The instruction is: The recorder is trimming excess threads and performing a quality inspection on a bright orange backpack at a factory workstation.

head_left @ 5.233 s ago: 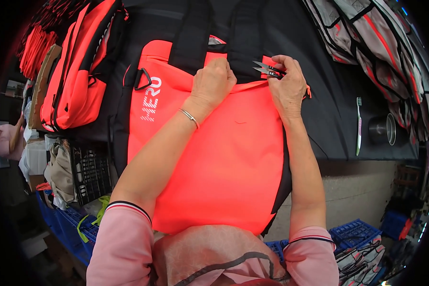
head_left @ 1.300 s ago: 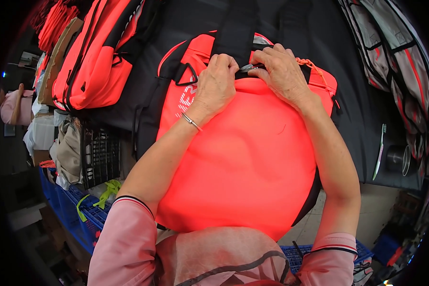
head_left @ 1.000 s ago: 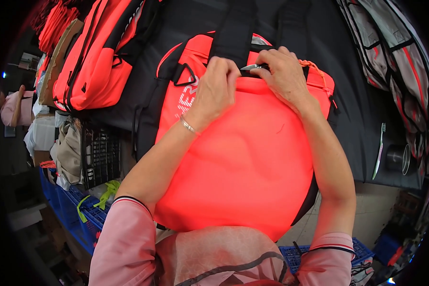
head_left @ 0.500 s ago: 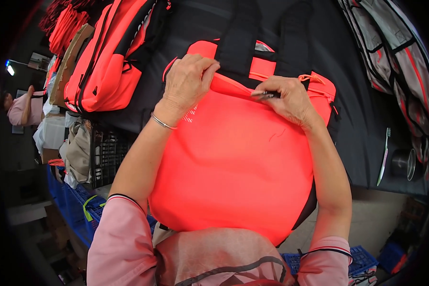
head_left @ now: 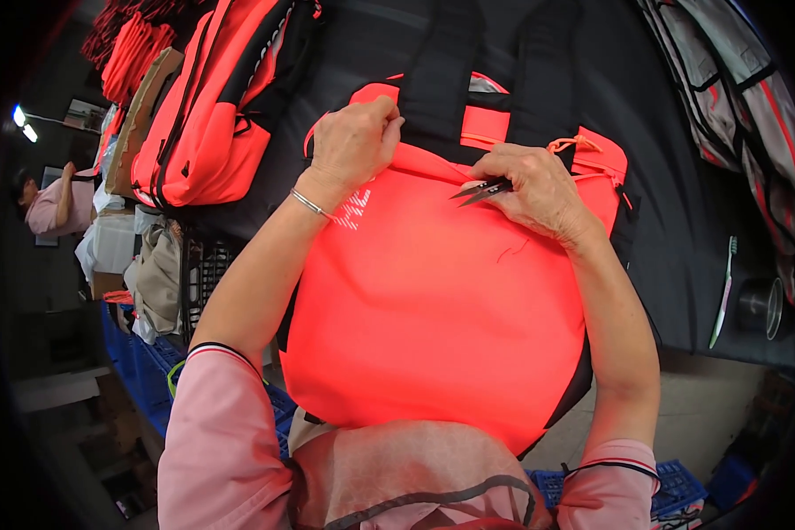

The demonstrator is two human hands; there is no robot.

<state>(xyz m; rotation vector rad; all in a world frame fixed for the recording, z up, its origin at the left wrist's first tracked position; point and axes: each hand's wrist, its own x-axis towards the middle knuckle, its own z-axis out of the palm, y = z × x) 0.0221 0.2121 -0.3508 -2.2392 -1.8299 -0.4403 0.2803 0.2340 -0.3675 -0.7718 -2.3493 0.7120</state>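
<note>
A bright coral-orange backpack (head_left: 433,318) with black straps lies flat in front of me, its lower end against my body. My left hand (head_left: 353,146) is closed in a pinch at the bag's upper left edge, beside a black shoulder strap (head_left: 437,75). Dark thread snips (head_left: 483,191) sit in my right hand (head_left: 534,190), blades slightly apart and pointing left over the upper edge. The fingers of that hand also rest on the fabric there. A loose dark thread (head_left: 511,250) lies on the orange panel below it.
Another orange backpack (head_left: 203,132) stands at the left on the black-covered table (head_left: 662,230). Grey bags (head_left: 733,79) lie at the far right. Near the right edge are a toothbrush (head_left: 724,291) and a metal cup (head_left: 758,306). A black crate (head_left: 205,274) and another person (head_left: 57,208) are at left.
The snips have turned out from my right hand, so their blades now show more. My left hand has closed more tightly at the edge. The view has shifted slightly.
</note>
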